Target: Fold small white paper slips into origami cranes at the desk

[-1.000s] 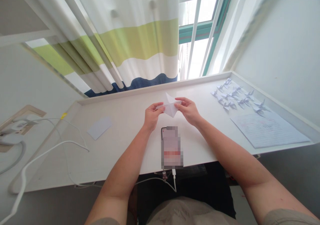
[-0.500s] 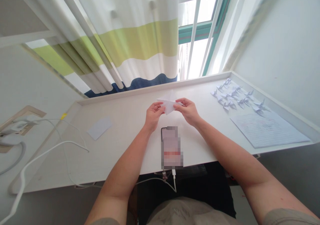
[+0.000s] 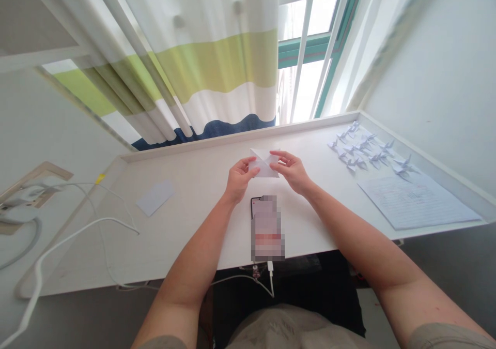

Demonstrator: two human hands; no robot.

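Observation:
A folded piece of white paper [image 3: 265, 169], squarish with creases running across it, is held just above the table between both hands. My left hand [image 3: 239, 178] pinches its left edge between thumb and fingers. On the right edge, my right hand [image 3: 292, 172] grips it the same way, thumb in front and fingers behind. Below the hands a phone [image 3: 267, 227] lies on the table, its screen blurred out, with a white cable plugged into its lower end.
Several folded white paper cranes [image 3: 362, 147] stand at the back right of the white table [image 3: 201, 225]. In front of them lies a written sheet [image 3: 416, 201]. Loose blank paper [image 3: 155, 197] rests on the left, near a white cable [image 3: 89, 224]. A raised rim borders the table's back.
The paper between my hands has gone from a pointed, kite-like outline to a flatter, squarish one. Both hands have stayed almost in place, still gripping its sides.

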